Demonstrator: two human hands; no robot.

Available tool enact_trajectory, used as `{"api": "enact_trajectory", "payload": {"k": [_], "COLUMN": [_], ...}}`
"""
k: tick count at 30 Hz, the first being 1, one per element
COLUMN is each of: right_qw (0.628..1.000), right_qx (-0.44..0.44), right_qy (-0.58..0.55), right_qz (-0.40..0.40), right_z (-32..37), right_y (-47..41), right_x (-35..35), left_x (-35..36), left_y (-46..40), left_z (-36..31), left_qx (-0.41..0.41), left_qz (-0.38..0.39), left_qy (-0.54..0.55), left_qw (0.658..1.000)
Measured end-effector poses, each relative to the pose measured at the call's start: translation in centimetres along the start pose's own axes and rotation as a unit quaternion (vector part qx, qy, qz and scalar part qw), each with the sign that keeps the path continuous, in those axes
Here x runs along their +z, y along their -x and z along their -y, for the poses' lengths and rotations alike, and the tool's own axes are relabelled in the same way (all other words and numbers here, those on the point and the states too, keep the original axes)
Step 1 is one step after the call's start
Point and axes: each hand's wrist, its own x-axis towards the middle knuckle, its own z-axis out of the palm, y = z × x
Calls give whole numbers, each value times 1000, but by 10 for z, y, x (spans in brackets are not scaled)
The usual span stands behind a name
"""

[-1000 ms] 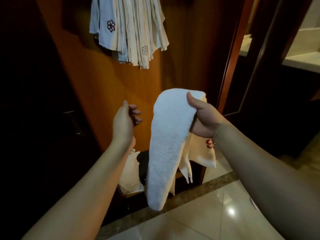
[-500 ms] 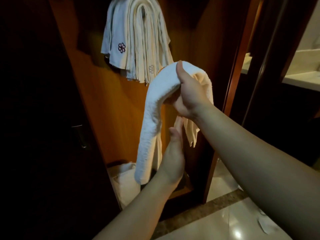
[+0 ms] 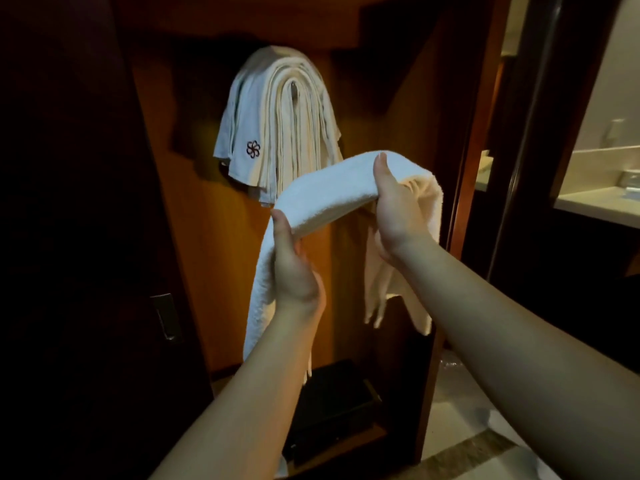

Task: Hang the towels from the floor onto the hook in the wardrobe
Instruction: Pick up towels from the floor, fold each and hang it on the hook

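A white towel (image 3: 332, 192) stretches between both my hands in front of the open wardrobe, its ends hanging down on either side. My left hand (image 3: 294, 265) grips its lower left part, thumb on top. My right hand (image 3: 394, 209) grips the upper right part, thumb over the towel. Just above and behind, several folded towels (image 3: 280, 133) hang over the hook (image 3: 293, 90), of which only a small metal bit shows; one carries a dark flower emblem. The held towel is below the hook and apart from it.
The wardrobe's orange wooden back panel (image 3: 214, 254) is lit; a dark door with a metal handle (image 3: 166, 317) stands at left. A black box (image 3: 332, 403) sits on the wardrobe floor. Tiled floor (image 3: 460, 431) and a bathroom counter (image 3: 595, 202) lie to the right.
My left hand rose from under the towel and took hold of its left part. The towel now spans both hands, and the view has tilted up toward the hook.
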Motion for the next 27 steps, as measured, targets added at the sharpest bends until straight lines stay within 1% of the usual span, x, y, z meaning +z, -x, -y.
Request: {"api": "enact_trajectory", "payload": {"k": [2,6,8,11,13,17,20,23,27], "right_qw": [997,977,971,971,971,974,976,980,982], "right_qx": [-13,-32,-36,-39,-49,-71,-58,-46,-60], "right_qy": [80,206,234,237,233,213,212,188,164], "right_qz": [-11,-38,-27,-12,-17,-12,2,44,68], "right_z": [-4,4,10,19,26,35,41,42,49], "right_y": [-5,-18,-27,-41,-49,-75,-114,-165,-235], "right_x": [-5,-12,-16,-17,-16,-10,-3,5,17], "left_x": [-2,-3,-2,2,5,15,20,28,45], "left_y": [-10,-34,-45,-67,-83,-120,-152,-188,-244], "left_z": [-6,-28,-40,-53,-59,-70,-76,-80,-83], "left_qx": [-2,-22,-38,-27,-12,22,30,32,92], "left_qz": [-26,-54,-62,-74,-80,-71,-55,-33,-12], "left_qy": [-32,-47,-83,-136,-171,-226,-235,-252,-286], "left_qw": [999,997,994,988,982,971,970,967,954]}}
